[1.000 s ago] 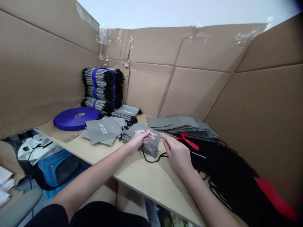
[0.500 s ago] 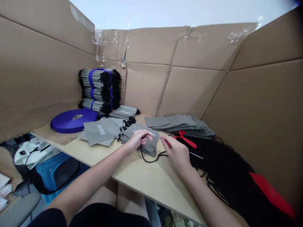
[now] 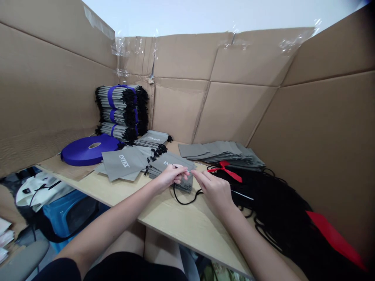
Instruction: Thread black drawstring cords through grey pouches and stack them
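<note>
My left hand (image 3: 171,177) is pinched over a stack of grey drawstring pouches (image 3: 167,159), one printed INTEX. Its fingertips close on a black cord (image 3: 187,203), which loops down to the tabletop and runs towards my right hand (image 3: 213,185). That hand is closed around a thin metal rod (image 3: 242,194), whose far end sticks out behind it over black cords. Both sets of fingertips nearly meet. The rod's front end and the cord's end are too small and covered to make out.
Purple-banded pouch bundles (image 3: 117,111) stand at the back left, behind a purple ribbon roll (image 3: 80,151). Loose printed pouches (image 3: 123,160) lie in front. Flat grey pieces (image 3: 219,150) are stacked behind a heap of black cords (image 3: 272,207) with red ties (image 3: 227,171). Cardboard walls (image 3: 181,105) surround the table.
My fingertips have come closer together, and the pale rod between them shows less. The rod's rear end has shifted slightly right. The view has turned a little.
</note>
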The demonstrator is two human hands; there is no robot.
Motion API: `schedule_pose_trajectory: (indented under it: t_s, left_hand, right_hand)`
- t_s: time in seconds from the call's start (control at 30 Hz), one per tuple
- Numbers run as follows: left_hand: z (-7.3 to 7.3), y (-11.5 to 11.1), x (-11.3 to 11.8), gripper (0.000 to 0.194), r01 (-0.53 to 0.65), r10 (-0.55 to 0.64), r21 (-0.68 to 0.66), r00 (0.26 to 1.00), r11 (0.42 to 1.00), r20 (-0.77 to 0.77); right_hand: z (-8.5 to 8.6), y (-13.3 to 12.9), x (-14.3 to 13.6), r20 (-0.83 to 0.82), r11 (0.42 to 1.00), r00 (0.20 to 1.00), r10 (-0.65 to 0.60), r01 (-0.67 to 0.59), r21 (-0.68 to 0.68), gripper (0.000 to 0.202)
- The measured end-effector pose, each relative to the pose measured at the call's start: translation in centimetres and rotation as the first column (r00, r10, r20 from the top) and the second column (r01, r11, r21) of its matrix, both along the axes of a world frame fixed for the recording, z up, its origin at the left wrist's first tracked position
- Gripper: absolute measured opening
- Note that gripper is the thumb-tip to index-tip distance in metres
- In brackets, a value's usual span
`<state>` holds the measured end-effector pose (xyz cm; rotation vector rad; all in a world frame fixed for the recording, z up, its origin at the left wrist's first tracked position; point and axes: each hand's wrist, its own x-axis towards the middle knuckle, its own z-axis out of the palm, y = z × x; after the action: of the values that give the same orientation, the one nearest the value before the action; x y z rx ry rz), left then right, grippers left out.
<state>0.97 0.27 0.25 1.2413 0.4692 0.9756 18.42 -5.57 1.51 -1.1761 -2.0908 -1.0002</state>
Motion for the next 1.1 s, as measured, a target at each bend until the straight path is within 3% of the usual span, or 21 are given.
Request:
schedule_pose_trajectory:
  t_s: [0.3,0.57,0.7,0.9,1.1]
  left_hand:
    - [-0.05,-0.03,0.31,0.036,-0.067,0.069,0.024,0.995,0.997,-0.066]
    - [0.14,-0.31,0.31,0.034,-0.108,0.107,0.0,0.988,0.994,-0.107]
    - [-0.06,-0.28,0.42,0.033,-0.101,0.098,-0.017,0.988,0.995,-0.117]
    - [-0.3,-0.12,0.61,0.036,-0.109,0.106,-0.02,0.987,0.994,-0.119]
    - [0.12,-0.55,0.21,0.038,0.026,-0.027,-0.015,0.995,1.0,-0.093]
  right_hand:
    - [-0.29,0.2,0.51,0.161,0.994,0.985,0.056,-0.07,0.084,0.033]
    - [-0.44,0.29,0.42,0.225,0.998,0.973,0.043,-0.054,0.043,0.035]
    - [-0.5,0.34,0.34,0.21,0.999,0.978,0.004,-0.014,0.046,0.033]
    - [-0.71,0.51,0.24,0.144,0.998,0.988,0.054,-0.051,-0.029,0.03]
    - [-0.73,0.51,0.36,-0.034,0.99,0.992,0.119,-0.121,-0.077,0.028]
